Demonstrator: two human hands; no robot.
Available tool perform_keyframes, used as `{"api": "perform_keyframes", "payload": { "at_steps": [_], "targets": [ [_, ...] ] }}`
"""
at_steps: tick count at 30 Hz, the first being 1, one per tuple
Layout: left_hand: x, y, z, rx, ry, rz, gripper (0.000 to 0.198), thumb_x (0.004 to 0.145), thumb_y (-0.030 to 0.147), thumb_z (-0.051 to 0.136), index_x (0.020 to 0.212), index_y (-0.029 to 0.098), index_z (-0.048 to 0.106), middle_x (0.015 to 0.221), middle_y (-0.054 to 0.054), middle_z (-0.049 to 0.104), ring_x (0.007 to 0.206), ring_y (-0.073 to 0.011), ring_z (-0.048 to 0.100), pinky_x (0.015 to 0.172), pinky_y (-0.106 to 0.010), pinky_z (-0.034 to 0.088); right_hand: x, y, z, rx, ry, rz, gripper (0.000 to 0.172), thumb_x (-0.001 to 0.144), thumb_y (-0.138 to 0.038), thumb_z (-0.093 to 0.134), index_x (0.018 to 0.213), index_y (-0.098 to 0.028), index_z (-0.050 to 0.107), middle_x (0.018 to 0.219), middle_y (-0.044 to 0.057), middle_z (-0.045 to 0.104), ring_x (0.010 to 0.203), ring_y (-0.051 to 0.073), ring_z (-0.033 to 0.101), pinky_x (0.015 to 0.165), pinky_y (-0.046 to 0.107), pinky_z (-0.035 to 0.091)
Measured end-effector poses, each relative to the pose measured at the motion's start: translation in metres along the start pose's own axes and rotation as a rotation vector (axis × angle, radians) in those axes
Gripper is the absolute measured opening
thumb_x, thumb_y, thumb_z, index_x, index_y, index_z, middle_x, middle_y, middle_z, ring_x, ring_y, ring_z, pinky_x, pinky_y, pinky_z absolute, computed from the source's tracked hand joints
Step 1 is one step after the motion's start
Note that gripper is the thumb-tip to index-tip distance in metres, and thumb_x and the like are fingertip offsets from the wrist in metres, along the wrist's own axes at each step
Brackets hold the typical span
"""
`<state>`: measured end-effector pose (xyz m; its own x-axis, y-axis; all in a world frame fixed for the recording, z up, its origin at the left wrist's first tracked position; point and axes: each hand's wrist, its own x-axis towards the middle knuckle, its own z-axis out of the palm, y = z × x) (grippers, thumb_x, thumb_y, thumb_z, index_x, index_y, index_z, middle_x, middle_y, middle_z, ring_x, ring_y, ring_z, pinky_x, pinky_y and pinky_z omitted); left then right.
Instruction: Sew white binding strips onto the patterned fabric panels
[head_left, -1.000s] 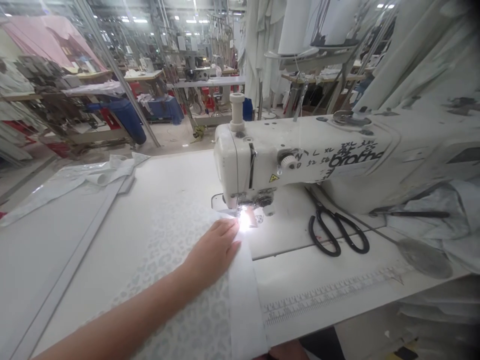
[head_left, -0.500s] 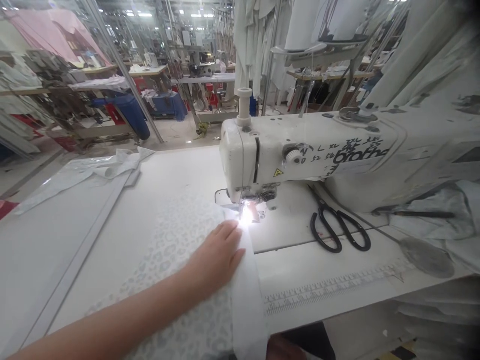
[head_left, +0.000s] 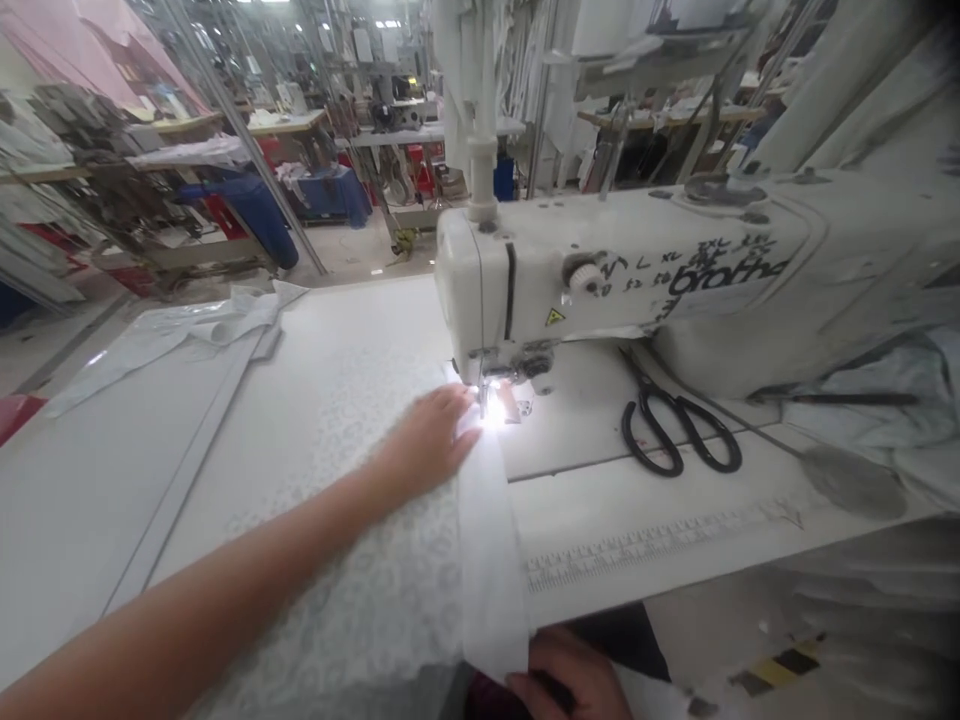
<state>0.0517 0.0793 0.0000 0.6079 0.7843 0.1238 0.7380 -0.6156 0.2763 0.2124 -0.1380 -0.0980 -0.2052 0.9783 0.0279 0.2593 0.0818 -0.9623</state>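
My left hand [head_left: 427, 445] lies on a pale leopard-print fabric [head_left: 352, 580], its fingers stretched out just left of the sewing machine's [head_left: 487, 290] lit needle area and its thumb apart. A plain white fabric strip [head_left: 491, 560] runs along the print's right side, from under the needle down past the table's front edge. There, at the bottom of the view, my right hand [head_left: 577, 675] grips the strip's lower end between thumb and fingers. Part of that hand is cut off by the frame. Glare hides the stitching spot.
Black-handled scissors [head_left: 643, 398] lie right of the needle, blades partly under the machine arm. A ruler scale [head_left: 645, 545] runs along the front edge. Pale cut pieces [head_left: 202, 335] lie at the left, and crumpled fabric [head_left: 885, 400] at the right. Other sewing stations stand behind.
My left hand has moved forward beside the needle with the fabric. My right hand has come up into view at the strip's lower end. The camera view has shifted slightly.
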Motion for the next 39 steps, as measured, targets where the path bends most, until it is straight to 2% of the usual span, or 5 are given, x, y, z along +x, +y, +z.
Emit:
{"api": "perform_keyframes", "payload": {
  "at_steps": [3,12,32,35,39],
  "targets": [
    [-0.006,0.006,-0.003,-0.005,-0.016,-0.019,0.041,0.089,0.035,0.041,0.124,0.014,0.044,0.131,-0.011,0.046,0.125,-0.0247,0.038,0.105,-0.044,0.033,-0.003,-0.011,-0.002,0.101,0.068,-0.04,0.014,0.082,-0.016,0.052,0.073,-0.017,0.063,0.072,0.005,0.064,0.067,0.016,0.06,0.061,0.023,0.047],
    [-0.09,0.028,-0.003,0.006,-0.048,-0.125,0.052,0.09,0.046,0.036,0.134,0.018,0.035,0.144,-0.008,0.032,0.135,-0.0263,0.021,0.109,-0.047,0.027,-0.019,-0.031,-0.008,0.172,0.136,0.085,0.017,0.081,-0.019,0.055,0.064,-0.017,0.054,0.064,0.001,0.057,0.06,0.013,0.053,0.057,0.024,0.041],
    [-0.077,0.006,-0.003,0.12,-0.069,-0.09,0.055,0.09,0.048,0.035,0.137,0.019,0.031,0.145,-0.008,0.03,0.137,-0.0277,0.017,0.106,-0.053,0.028,-0.015,-0.032,-0.003,0.016,0.159,-0.01,0.022,0.081,-0.016,0.054,0.06,-0.019,0.045,0.06,-0.002,0.05,0.056,0.011,0.048,0.053,0.022,0.038],
    [-0.077,0.006,-0.006,0.157,-0.076,0.058,0.05,0.091,0.042,0.039,0.137,0.025,0.032,0.148,-0.004,0.026,0.138,-0.0293,0.012,0.105,-0.055,0.027,-0.017,-0.032,-0.008,-0.107,0.128,-0.11,0.006,0.083,-0.016,0.052,0.079,-0.018,0.055,0.066,0.0,0.056,0.059,0.013,0.052,0.055,0.023,0.041],
    [-0.075,0.003,-0.012,0.161,-0.239,0.36,0.05,0.091,0.012,0.033,0.136,0.034,0.035,0.144,0.003,0.034,0.136,-0.024,0.021,0.107,-0.052,0.026,-0.016,-0.035,-0.022,-0.214,-0.026,-0.324,0.026,0.086,-0.009,0.045,0.108,-0.019,0.054,0.082,0.005,0.064,0.073,0.016,0.058,0.067,0.026,0.048]
  ]
}}
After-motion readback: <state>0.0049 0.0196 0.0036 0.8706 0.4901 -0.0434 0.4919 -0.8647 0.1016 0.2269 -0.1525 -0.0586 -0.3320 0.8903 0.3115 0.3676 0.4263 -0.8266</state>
